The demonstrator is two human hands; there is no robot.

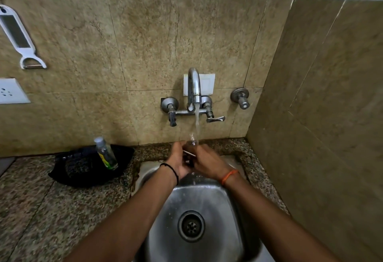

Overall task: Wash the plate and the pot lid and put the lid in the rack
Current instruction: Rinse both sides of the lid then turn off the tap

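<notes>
A: Hands first: we see our left hand [178, 161] and right hand [204, 161] pressed together under the stream [197, 122] from the tap [194, 87], centre of the frame, above the far rim of the sink [232, 210].

B: Do we hold the plate or the lid?

A: We cannot tell. Both hands are curled against each other, with something thin and pale showing between them, too small to name. No plate, lid or rack shows anywhere in the frame.

B: So which way do they lie from our grip?

A: Out of view, and we cannot say which side. Left of centre there is only a bottle [106, 153] standing on a black cloth [87, 166]. Neither hand is nearer; we judge we must look around before reaching.
</notes>
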